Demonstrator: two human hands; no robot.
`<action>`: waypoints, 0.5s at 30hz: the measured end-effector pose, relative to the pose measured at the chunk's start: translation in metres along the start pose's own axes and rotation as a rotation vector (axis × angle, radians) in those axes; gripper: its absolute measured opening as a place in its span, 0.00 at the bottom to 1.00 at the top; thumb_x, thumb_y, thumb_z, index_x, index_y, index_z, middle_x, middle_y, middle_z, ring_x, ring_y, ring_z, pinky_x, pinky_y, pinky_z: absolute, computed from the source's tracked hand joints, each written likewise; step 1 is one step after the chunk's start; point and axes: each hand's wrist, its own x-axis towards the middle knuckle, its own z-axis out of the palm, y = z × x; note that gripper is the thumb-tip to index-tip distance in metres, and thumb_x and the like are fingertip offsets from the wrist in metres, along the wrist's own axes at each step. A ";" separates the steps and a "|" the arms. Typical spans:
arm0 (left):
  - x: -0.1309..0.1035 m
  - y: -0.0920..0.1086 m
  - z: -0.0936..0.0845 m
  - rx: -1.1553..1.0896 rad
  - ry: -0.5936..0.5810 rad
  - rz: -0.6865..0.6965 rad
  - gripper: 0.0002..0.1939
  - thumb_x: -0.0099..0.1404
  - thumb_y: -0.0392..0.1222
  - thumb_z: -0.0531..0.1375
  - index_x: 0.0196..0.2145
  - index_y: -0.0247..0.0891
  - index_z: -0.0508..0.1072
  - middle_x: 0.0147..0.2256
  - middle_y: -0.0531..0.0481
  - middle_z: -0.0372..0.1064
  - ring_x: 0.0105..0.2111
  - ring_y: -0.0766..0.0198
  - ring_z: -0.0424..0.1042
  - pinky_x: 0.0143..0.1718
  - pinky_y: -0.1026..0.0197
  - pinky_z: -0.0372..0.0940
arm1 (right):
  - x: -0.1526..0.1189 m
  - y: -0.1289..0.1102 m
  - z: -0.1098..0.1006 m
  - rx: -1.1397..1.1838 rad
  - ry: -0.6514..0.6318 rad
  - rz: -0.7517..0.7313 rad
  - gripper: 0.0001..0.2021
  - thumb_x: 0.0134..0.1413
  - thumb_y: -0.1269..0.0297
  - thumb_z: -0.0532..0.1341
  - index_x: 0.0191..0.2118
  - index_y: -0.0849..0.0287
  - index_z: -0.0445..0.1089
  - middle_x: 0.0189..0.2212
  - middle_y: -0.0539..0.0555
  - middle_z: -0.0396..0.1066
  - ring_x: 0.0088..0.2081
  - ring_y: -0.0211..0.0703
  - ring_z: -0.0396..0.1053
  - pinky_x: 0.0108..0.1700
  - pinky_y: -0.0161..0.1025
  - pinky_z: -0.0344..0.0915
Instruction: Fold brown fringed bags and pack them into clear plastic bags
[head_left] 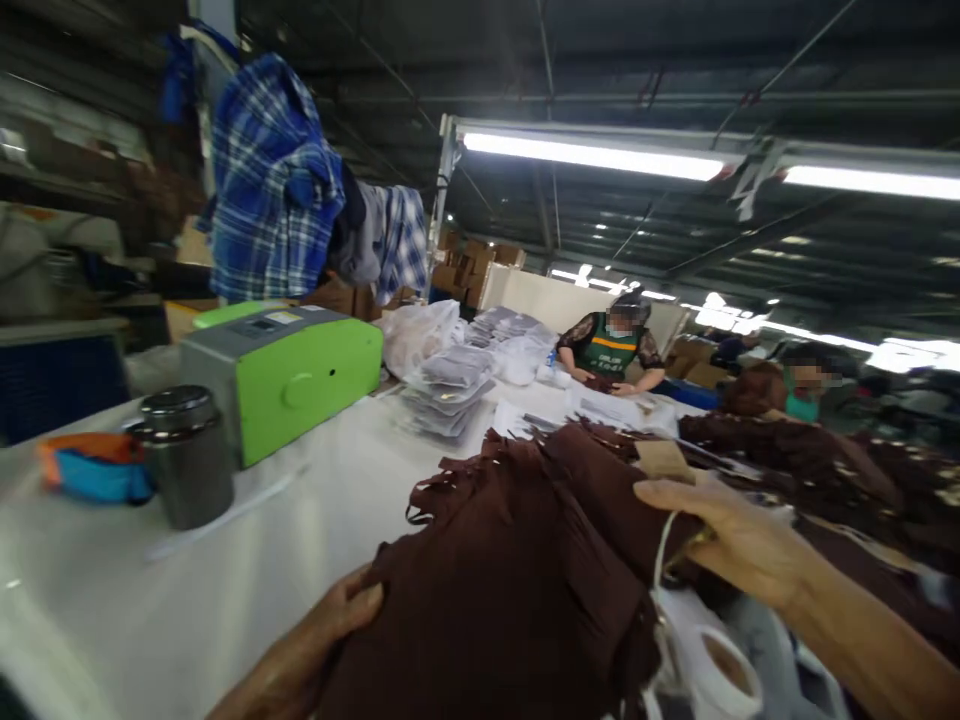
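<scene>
dark brown fringed garment (517, 560), bunched, creased

A big white table (225, 560) holds a green machine (289, 375) and a dark metal cup (187, 455) on the left. Brown cloth (517, 580) lies near, on the right. Flat packs in clear bags (450, 390) are stacked farther back.

One cam, worn on the person's head. It looks fwd and a bit down, over the white table (225, 560). The brown cloth (517, 580) is very close, co-workers sit far back.
</scene>
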 end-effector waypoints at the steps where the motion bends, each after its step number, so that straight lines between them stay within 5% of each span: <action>1: -0.016 0.016 -0.011 0.013 0.063 0.019 0.36 0.50 0.53 0.71 0.54 0.36 0.71 0.49 0.41 0.73 0.52 0.42 0.69 0.58 0.46 0.61 | 0.009 0.013 0.016 0.050 -0.067 0.053 0.13 0.33 0.65 0.73 0.29 0.59 0.73 0.27 0.53 0.77 0.28 0.44 0.75 0.34 0.38 0.72; 5: -0.065 0.070 -0.043 0.040 0.404 0.086 0.36 0.53 0.45 0.72 0.56 0.35 0.66 0.44 0.43 0.76 0.44 0.47 0.75 0.49 0.49 0.69 | 0.047 0.037 0.096 0.121 -0.294 0.046 0.13 0.34 0.65 0.73 0.29 0.60 0.72 0.24 0.49 0.74 0.25 0.39 0.71 0.31 0.35 0.69; 9: -0.090 0.098 -0.061 0.019 0.662 0.218 0.38 0.47 0.42 0.75 0.54 0.39 0.67 0.42 0.47 0.77 0.41 0.48 0.77 0.43 0.51 0.72 | 0.078 0.022 0.165 0.162 -0.338 -0.107 0.14 0.33 0.62 0.71 0.28 0.59 0.70 0.21 0.46 0.71 0.21 0.37 0.67 0.25 0.34 0.64; 12: -0.091 0.102 -0.075 0.033 0.794 0.269 0.36 0.40 0.44 0.76 0.48 0.41 0.72 0.41 0.50 0.78 0.42 0.51 0.77 0.40 0.57 0.73 | 0.093 0.010 0.186 0.155 -0.310 -0.186 0.13 0.32 0.62 0.71 0.27 0.59 0.69 0.19 0.45 0.69 0.20 0.35 0.65 0.23 0.33 0.61; 15: -0.084 0.100 -0.083 0.081 0.818 0.289 0.32 0.39 0.49 0.76 0.43 0.44 0.74 0.43 0.54 0.77 0.45 0.53 0.75 0.39 0.62 0.73 | 0.100 0.013 0.180 0.109 -0.270 -0.200 0.14 0.33 0.62 0.70 0.29 0.59 0.70 0.22 0.47 0.72 0.24 0.37 0.68 0.27 0.34 0.64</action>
